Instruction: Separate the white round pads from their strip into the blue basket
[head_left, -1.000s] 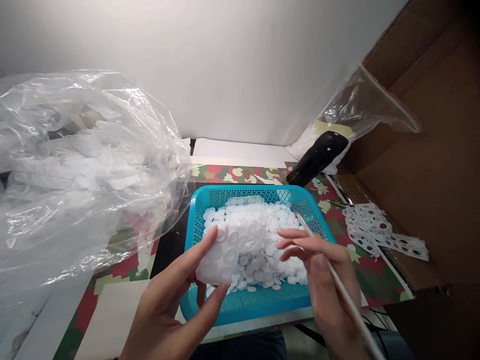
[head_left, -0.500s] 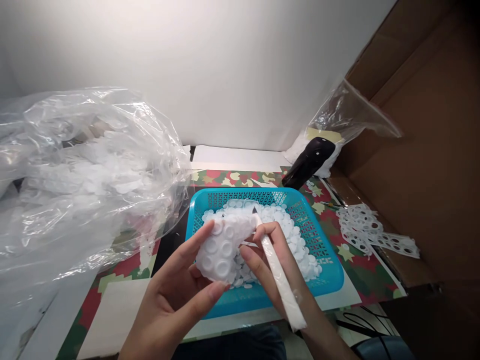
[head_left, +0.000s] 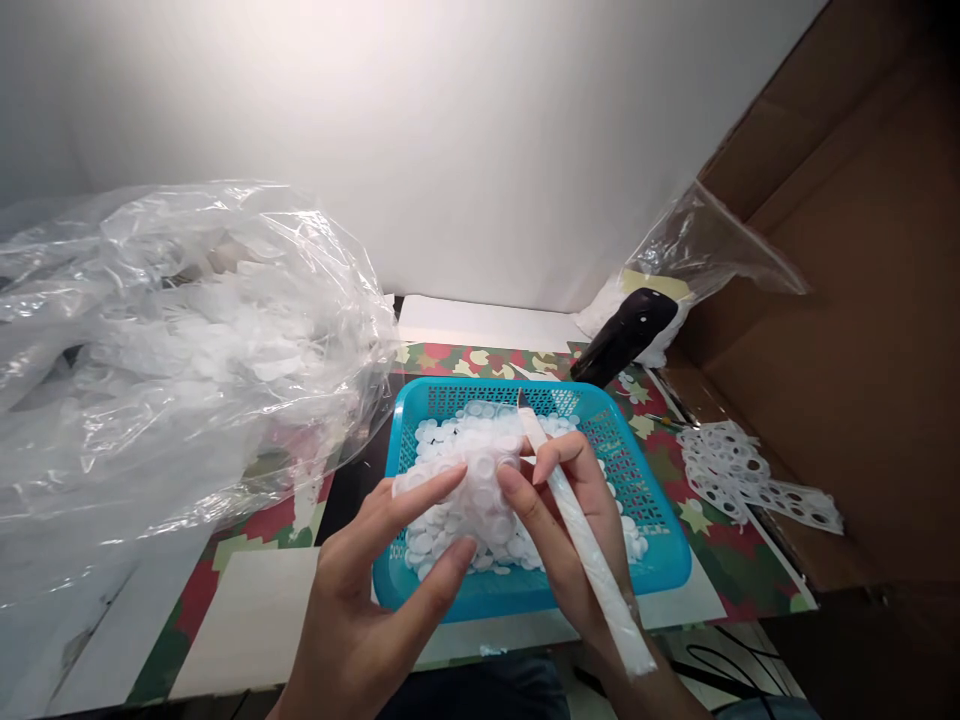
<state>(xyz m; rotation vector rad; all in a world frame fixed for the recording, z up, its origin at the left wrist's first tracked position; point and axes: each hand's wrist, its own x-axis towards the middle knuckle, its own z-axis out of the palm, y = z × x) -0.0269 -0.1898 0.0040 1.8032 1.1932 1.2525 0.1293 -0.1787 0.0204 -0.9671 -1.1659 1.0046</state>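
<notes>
A translucent white moulded plastic sheet with round cups [head_left: 484,475] is over the middle of the blue basket [head_left: 480,600]. My right hand [head_left: 574,500] pinches the sheet's right side between thumb and fingers. That same hand also grips a slim knife [head_left: 592,555] with a white-wrapped handle, its dark blade tip pointing up and away. My left hand [head_left: 390,570] is at the sheet's left, thumb and index finger spread apart. The index fingertip lies against or just in front of the sheet; I cannot tell which. Many small white discs [head_left: 435,535] fill the basket below.
A large clear bag [head_left: 225,350] of white plastic pieces bulges on the left. Behind the basket stands a black object [head_left: 626,335], beside another clear bag [head_left: 690,240]. Perforated white scrap strips [head_left: 731,470] lie at right by a cardboard wall [head_left: 847,330].
The left finger and thumb have parted from their grip on the sheet. The right hand now pinches the sheet, which has turned and shifted right. The view has moved slightly.
</notes>
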